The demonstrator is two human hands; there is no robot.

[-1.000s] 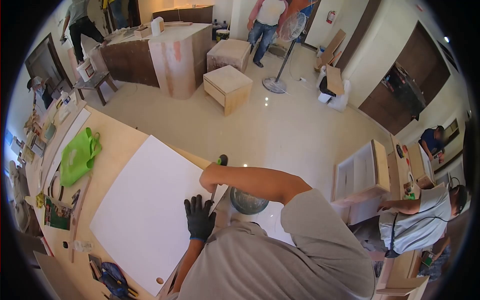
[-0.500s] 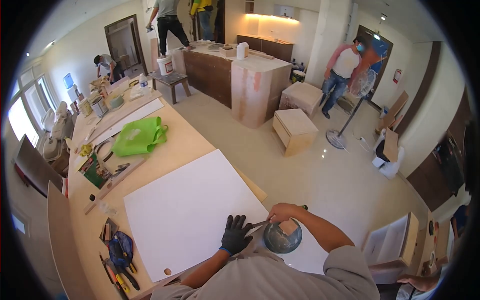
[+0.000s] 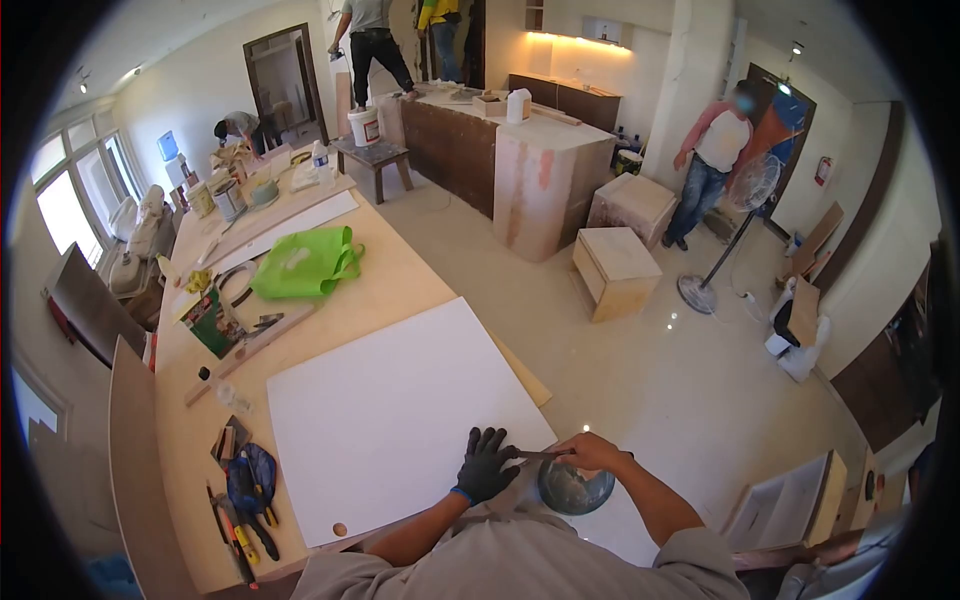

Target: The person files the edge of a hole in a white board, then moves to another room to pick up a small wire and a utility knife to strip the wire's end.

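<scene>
A large white panel (image 3: 400, 420) with a round hole near one corner lies on the wooden worktable (image 3: 390, 270). My left hand (image 3: 486, 466), in a black glove, rests on the panel's near right edge with its fingers apart. Bare and closed, my right hand (image 3: 590, 451) grips the end of a thin dark tool (image 3: 540, 455). The tool's other end reaches the panel's edge beside my left fingers. Under my right hand is a round dark container (image 3: 575, 490).
Left of the panel lie pliers and other hand tools (image 3: 245, 500). A green bag (image 3: 308, 262) is further back. Beyond stand a wooden box (image 3: 615, 275), a fan (image 3: 725, 240) and a person (image 3: 712, 150). Part of another person's arm (image 3: 835, 548) shows at lower right.
The view has shifted, so the scene sits further right. The tool in my right hand now lies more level against the panel's edge. My left hand remains on the panel.
</scene>
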